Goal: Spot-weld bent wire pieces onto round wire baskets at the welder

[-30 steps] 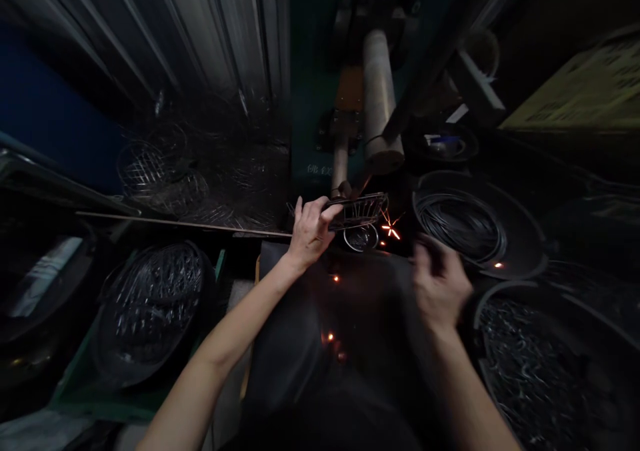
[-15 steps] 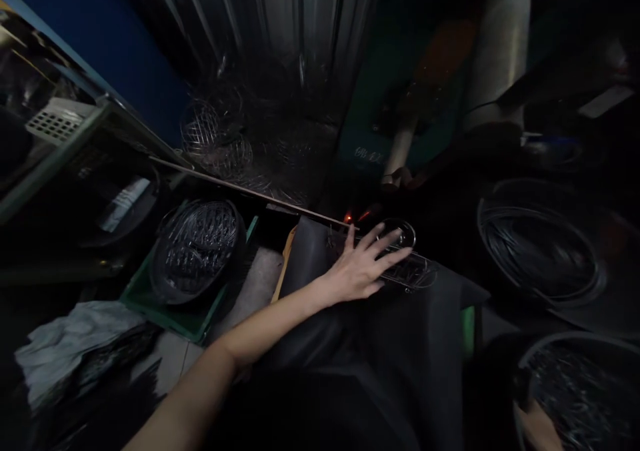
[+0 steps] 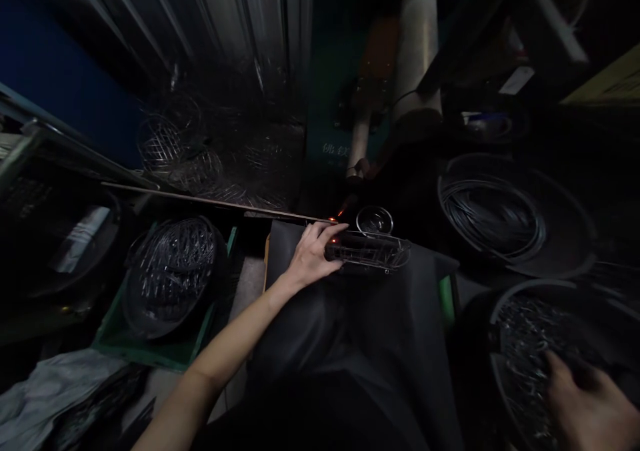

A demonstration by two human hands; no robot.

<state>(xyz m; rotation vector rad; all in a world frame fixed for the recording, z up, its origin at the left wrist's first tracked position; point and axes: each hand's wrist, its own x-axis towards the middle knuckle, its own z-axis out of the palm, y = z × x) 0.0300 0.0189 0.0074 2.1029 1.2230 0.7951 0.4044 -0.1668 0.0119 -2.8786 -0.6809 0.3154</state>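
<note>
1. The left hand (image 3: 315, 254) curls its thumb and fingers round the left end of one long, dark wire basket (image 3: 377, 256), maybe to keep it steady. The basket sits at the far edge of one black cloth (image 3: 360, 324).
2. The right hand (image 3: 593, 401) dips into one round black tub (image 3: 547, 283) of bent, shiny metal bits (image 3: 525, 331), too many to count. It is blurry, so I cannot tell its grip.

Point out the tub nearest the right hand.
The lower-right tub of loose metal pieces, right hand over them. The tub of coiled wire above it and the left tub lie farther off.
</note>
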